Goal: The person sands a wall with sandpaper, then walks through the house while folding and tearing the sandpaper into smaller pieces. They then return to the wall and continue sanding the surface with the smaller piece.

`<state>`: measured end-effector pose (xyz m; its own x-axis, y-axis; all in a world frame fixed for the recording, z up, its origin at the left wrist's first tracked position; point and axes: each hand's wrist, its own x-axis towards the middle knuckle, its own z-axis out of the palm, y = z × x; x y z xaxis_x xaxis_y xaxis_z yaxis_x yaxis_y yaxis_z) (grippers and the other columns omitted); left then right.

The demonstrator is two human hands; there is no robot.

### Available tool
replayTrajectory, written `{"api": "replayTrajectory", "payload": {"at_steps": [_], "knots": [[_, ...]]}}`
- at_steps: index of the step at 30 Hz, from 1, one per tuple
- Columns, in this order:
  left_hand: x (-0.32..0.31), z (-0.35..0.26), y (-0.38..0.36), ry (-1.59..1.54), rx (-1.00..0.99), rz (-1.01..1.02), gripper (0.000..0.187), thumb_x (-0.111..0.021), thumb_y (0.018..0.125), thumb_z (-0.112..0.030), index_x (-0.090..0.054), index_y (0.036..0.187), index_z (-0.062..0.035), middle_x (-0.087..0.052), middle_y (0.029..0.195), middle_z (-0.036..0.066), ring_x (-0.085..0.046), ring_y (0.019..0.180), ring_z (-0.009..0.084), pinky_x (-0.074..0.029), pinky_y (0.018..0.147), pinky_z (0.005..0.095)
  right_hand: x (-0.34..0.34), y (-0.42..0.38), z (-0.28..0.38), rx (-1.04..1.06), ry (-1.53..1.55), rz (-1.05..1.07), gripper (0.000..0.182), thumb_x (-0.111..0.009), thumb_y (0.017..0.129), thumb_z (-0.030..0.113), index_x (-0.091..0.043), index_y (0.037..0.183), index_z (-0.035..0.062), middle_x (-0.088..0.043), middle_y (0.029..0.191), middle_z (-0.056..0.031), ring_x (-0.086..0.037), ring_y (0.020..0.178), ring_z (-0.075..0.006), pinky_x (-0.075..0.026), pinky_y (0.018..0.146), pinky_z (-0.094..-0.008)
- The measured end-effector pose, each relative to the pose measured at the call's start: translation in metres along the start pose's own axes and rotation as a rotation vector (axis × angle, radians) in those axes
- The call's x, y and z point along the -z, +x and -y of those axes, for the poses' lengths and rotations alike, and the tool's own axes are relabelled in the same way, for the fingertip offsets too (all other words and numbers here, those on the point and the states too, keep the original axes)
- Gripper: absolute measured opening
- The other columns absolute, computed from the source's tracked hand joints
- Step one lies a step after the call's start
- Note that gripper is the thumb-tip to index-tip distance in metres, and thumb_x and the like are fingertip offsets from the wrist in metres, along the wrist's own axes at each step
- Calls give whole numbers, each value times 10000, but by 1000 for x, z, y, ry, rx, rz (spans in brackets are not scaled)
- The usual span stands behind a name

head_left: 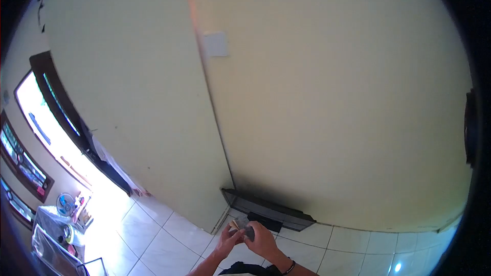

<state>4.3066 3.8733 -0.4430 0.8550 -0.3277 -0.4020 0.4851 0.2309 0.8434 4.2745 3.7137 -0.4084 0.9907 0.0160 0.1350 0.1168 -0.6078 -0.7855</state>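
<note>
Both of my hands are close together at the bottom middle of the head view, above the tiled floor. My left hand has its fingers closed, with a small tan-edged piece showing at its fingertips. My right hand is curled around a small dark grey thing, whose kind I cannot make out. The two hands nearly meet at the fingertips. Just beyond them, a black flat panel like a television stands low against the wall.
A cream wall with a white square plate rises ahead. To the left are a bright open doorway, a fan and a plastic-covered piece of furniture. White tiles cover the floor.
</note>
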Motion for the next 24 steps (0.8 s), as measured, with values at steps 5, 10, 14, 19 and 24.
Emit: {"api": "replayTrajectory", "payload": {"at_steps": [5, 10, 14, 19, 24], "knots": [[26, 0, -16, -105, 13, -8, 460, -690, 891, -257, -460, 1216, -26, -623, 951, 82, -633, 841, 170, -544, 789, 311, -23, -2, 17, 42, -42, 60, 384, -726, 729, 169, -570, 1040, 6, -609, 1035, -206, -605, 981, -384, -499, 845, -426], [38, 2, -21, 8, -48, -15, 429, -695, 885, -297, -519, 1128, 10, -623, 947, 80, -623, 842, 137, -536, 776, 289, -27, -2, 36, 236, -54, -37, 460, -730, 721, 171, -581, 1127, 14, -590, 1117, -208, -582, 1042, -382, -482, 895, -425], [36, -25, -47, -6, -172, -20, 466, -703, 880, -283, -524, 1190, 15, -636, 1004, 83, -621, 876, 137, -535, 757, 279, -26, -1, 60, 304, -204, -33, 513, -740, 713, 186, -596, 1185, 44, -559, 1194, -216, -566, 1072, -387, -468, 913, -434], [48, -34, -52, -34, -304, -65, 459, -728, 862, -289, -542, 1166, -1, -632, 1012, 66, -621, 909, 128, -541, 770, 291, -25, -4, 76, 352, -288, -11, 533, -730, 734, 256, -606, 1235, 123, -515, 1259, -217, -528, 1124, -364, -438, 907, -437], [51, -38, -59, 53, -357, -111, 436, -748, 844, -292, -545, 1095, 0, -629, 984, 66, -618, 901, 132, -541, 766, 289, -30, -12, 73, 396, -273, -22, 528, -745, 731, 264, -623, 1231, 149, -506, 1273, -209, -523, 1128, -357, -429, 916, -437]]}}
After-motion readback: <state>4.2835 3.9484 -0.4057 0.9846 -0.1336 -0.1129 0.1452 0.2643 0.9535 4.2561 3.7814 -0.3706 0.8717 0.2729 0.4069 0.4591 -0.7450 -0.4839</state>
